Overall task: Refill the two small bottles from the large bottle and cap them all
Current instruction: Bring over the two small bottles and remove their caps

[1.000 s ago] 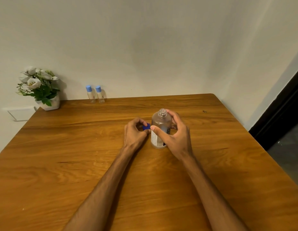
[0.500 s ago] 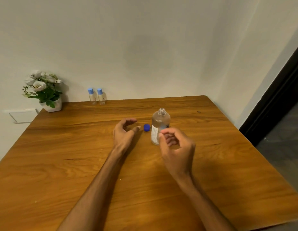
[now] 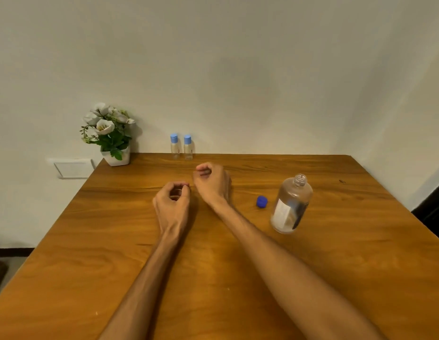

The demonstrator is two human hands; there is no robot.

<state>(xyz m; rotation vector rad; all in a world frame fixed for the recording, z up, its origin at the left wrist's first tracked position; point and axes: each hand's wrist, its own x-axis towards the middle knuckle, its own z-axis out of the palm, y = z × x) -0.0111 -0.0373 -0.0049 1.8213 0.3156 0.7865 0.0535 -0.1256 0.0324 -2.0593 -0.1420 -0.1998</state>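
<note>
The large clear bottle (image 3: 292,204) stands uncapped on the right of the wooden table (image 3: 90,253), with a white label on its side. Its dark blue cap (image 3: 261,201) lies on the table just left of it. Two small clear bottles (image 3: 174,146) (image 3: 188,147) with light blue caps stand side by side at the table's far edge, against the wall. My left hand (image 3: 173,202) hovers over the middle of the table with loosely curled fingers and holds nothing. My right hand (image 3: 212,181) is a little farther on, below the small bottles, also loosely curled and holding nothing.
A white pot of artificial flowers (image 3: 109,136) stands on the far left corner of the table. A wall plate (image 3: 72,168) sits on the wall to its left. The table's right edge borders a dark doorway (image 3: 431,212).
My right hand let go of the large bottle and my left hand left the blue cap. Both hands moved left and toward the far edge, and the view turned left.
</note>
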